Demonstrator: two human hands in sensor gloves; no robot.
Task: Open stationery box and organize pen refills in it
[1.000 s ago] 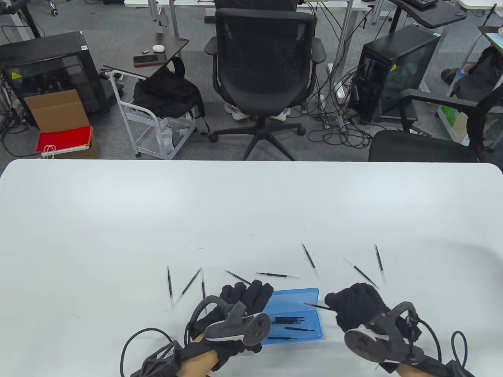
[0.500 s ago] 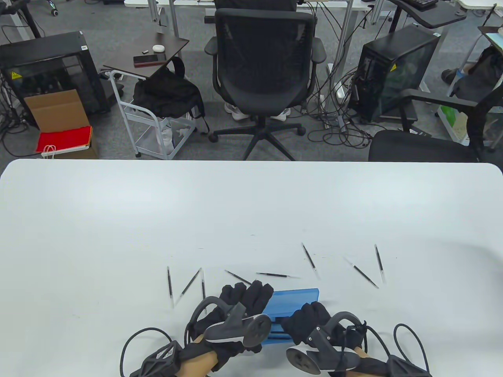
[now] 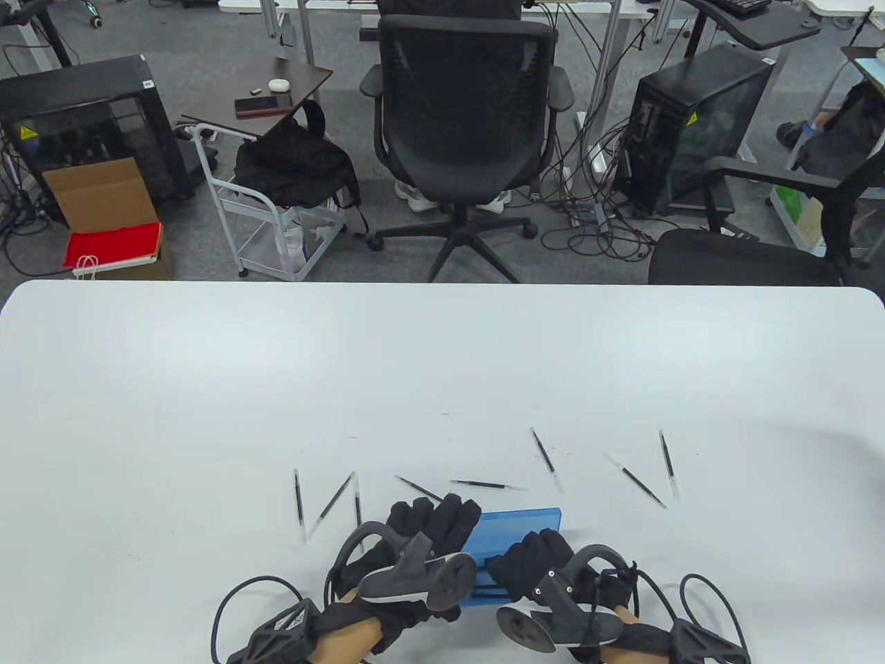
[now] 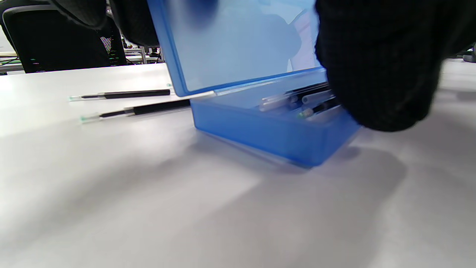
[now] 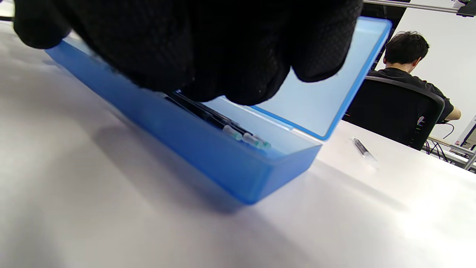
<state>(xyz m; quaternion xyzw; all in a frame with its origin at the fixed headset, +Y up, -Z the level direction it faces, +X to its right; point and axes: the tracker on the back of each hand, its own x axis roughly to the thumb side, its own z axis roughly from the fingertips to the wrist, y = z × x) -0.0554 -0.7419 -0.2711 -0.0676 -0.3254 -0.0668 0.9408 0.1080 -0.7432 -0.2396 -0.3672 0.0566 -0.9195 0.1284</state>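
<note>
The blue stationery box (image 3: 518, 520) sits near the table's front edge with its lid (image 4: 238, 48) raised. My left hand (image 3: 432, 522) grips the lid at its left end, with fingers (image 4: 81, 11) behind it. My right hand (image 3: 529, 560) reaches down into the tray (image 5: 208, 152), its fingers bunched over several pen refills (image 5: 238, 134) that lie lengthwise inside. Whether it still pinches one is hidden by the glove (image 4: 379, 67). Several loose refills lie on the table, left of the box (image 3: 335, 499), behind it (image 3: 487, 485) and to the right (image 3: 636, 479).
Two refills (image 4: 126, 95) lie just left of the box, and one (image 5: 362, 149) lies past its right end. Black office chairs (image 3: 470, 117) stand beyond the table's far edge. Glove cables (image 3: 712, 609) trail at the front edge. A seated person (image 5: 405, 56) is in the background.
My right hand carried a refill from right of the box leftward and down into the tray, and now covers it. The left hand kept hold of the lid.
</note>
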